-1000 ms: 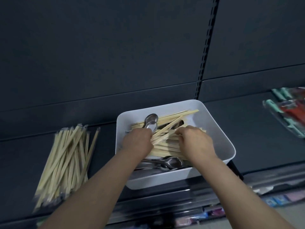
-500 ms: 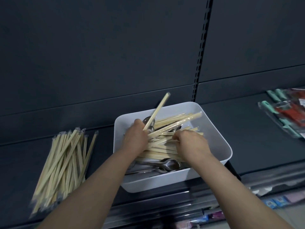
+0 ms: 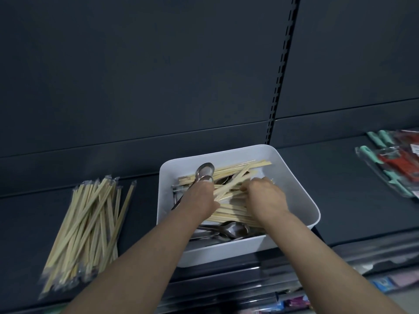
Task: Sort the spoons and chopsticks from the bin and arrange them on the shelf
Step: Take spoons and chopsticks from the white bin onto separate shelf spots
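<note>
You're partway: spoons (image 3: 231, 230) lie unsorted at the near end of the bin (image 3: 294, 189), and a chopstick pile (image 3: 88, 223) already sits on the shelf (image 3: 335, 196) to the left. Your left hand (image 3: 199, 198) and right hand (image 3: 265, 198) both curl round loose chopsticks (image 3: 229, 214) mid-bin. A far spoon (image 3: 205, 171) lies just beyond the left.

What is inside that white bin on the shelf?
Wooden chopsticks lie heaped in the white bin, with metal spoons showing at its near side and far left. The left hand and the right hand, which grips some chopsticks, cover the middle; anything beneath the heap is hidden.
</note>
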